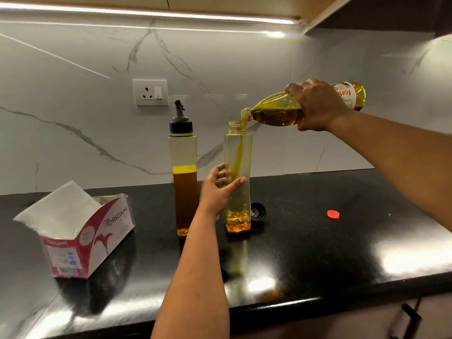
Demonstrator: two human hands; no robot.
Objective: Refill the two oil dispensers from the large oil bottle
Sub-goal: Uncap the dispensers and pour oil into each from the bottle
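Left forearm comes up from the bottom edge, nearest the lens; left hand (217, 189) has its fingers (238, 183) and thumb curled round the middle of the uncapped clear square plastic oil dispenser (238, 177), steadying it upright on the glossy black stone worktop (318, 253). Thin layer of yellow oil at that dispenser's bottom, a stream running down inside it. Right hand (318, 105), fingers wrapped tight round the large clear plastic oil bottle with red-and-white label (276, 113), holds it tilted nearly flat, mouth down and left, right at the open neck of the dispenser, oil pouring in. Bottle about half full of golden oil.

Just left of the held dispenser, close beside but apart from it, stands the second clear square oil dispenser with black cap and pour spout (183, 177), upright, oil up to about the middle. Behind the held dispenser on its right, a round black dispenser cap (258, 211) lies on the worktop. Well to the right, a small red screw cap (333, 214) lies on its own. Far left, an open pink-and-white cardboard tissue box (93, 238) with white paper sticking up. White wall socket (150, 92) on the marble-look backsplash behind
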